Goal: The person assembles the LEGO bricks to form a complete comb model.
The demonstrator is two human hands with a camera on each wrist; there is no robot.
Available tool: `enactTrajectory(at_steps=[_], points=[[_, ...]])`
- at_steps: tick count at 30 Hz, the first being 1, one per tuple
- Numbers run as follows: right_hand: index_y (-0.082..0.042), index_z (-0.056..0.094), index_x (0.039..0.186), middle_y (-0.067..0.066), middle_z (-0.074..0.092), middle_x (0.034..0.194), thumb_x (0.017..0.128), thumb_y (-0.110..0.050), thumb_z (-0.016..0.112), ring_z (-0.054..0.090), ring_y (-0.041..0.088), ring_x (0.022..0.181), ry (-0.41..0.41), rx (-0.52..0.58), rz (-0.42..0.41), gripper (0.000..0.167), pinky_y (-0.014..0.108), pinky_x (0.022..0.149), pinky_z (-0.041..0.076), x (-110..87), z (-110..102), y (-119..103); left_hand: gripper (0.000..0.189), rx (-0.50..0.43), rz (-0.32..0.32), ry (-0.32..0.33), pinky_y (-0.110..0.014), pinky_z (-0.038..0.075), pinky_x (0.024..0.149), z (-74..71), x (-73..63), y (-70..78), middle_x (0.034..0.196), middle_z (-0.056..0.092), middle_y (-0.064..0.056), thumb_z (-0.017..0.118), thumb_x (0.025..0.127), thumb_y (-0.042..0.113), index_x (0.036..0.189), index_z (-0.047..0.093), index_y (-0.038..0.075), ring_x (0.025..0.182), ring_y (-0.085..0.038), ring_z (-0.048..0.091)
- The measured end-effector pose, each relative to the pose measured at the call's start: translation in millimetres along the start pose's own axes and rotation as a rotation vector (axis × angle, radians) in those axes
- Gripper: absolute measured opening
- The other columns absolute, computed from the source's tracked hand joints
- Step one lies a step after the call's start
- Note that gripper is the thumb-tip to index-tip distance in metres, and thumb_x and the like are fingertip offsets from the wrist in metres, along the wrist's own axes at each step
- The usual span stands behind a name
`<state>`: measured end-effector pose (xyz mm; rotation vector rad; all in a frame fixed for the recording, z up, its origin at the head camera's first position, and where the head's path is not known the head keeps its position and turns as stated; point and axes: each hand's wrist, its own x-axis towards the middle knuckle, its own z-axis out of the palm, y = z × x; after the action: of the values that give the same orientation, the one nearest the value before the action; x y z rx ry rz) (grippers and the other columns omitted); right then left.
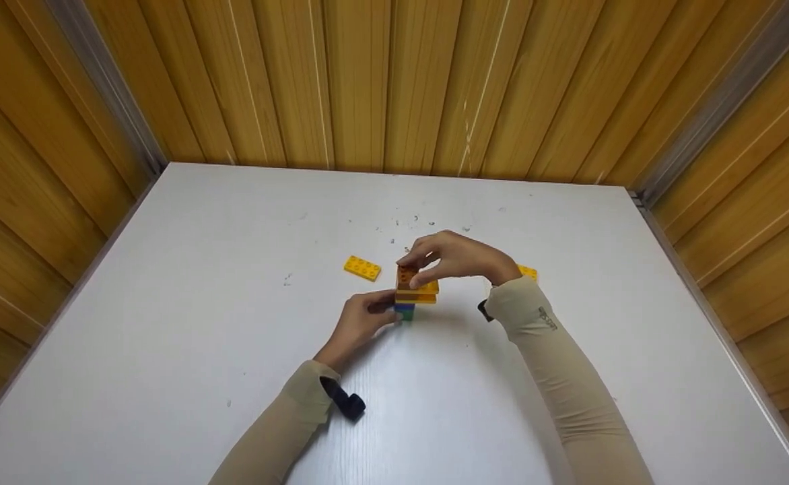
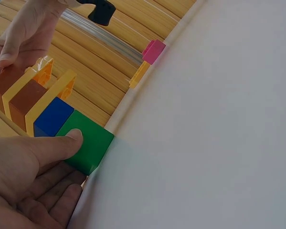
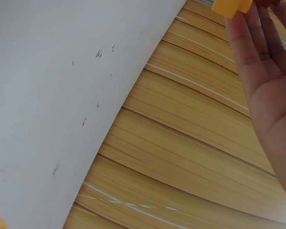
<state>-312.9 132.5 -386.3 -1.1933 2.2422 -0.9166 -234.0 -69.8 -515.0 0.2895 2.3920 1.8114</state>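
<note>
Six stacked blocks [image 1: 420,297]: left hand [image 1: 359,322] holds the green block [image 2: 91,143], right hand [image 1: 460,258] pinches the top brown block [image 2: 7,85]; a yellow brick [image 1: 362,268] lies loose, nearer the desk's back edge [image 1: 300,174]

Beige long sleeves [image 1: 577,397], dark lettering [image 1: 547,319] near the right cuff [image 1: 517,302], and black straps [image 1: 349,404] at both wrists.

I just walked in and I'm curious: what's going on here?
A person is handling a tower of toy blocks: a green block at the bottom, a blue block on it, then yellow plates alternating with brown blocks. The left hand holds the green block; the right hand grips the top. A loose yellow plate and a pink block lie apart on the white table.
</note>
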Motion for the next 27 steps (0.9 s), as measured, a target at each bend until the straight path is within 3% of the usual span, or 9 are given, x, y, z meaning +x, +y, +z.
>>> enactTrajectory(at_steps=[8,16,27], points=[[-0.007,0.066,0.122,0.011,0.066,0.121,0.089,-0.022,0.068,0.063,0.023,0.109,0.089,0.048,0.066,0.036,0.039,0.101,0.049,4.2,-1,12,0.046,0.032,-0.009,0.009,-0.037,0.05,0.099,-0.6,0.3,-1.0,0.123,0.066,-0.012,0.069,0.084,0.006,0.129,0.06,0.004,0.113,-0.023,0.063],[-0.006,0.062,0.127,0.016,0.063,0.124,0.091,-0.021,0.065,0.062,0.027,0.113,0.16,0.088,0.089,0.039,0.041,0.102,0.048,12.3,0,29,0.046,0.023,-0.033,0.013,-0.038,0.049,0.101,0.0,-0.8,0.6,0.123,0.066,-0.01,0.07,0.084,0.008,0.128,0.061,0.006,0.114,-0.021,0.063],[-0.009,0.06,0.13,0.016,0.062,0.128,0.088,-0.027,0.069,0.06,0.025,0.118,0.162,0.079,0.152,0.047,0.039,0.102,0.048,30.6,9,53,0.043,0.014,-0.02,0.007,-0.04,0.047,0.103,1.3,-1.2,0.6,0.122,0.067,-0.008,0.07,0.084,0.008,0.127,0.062,0.007,0.114,-0.021,0.062]])
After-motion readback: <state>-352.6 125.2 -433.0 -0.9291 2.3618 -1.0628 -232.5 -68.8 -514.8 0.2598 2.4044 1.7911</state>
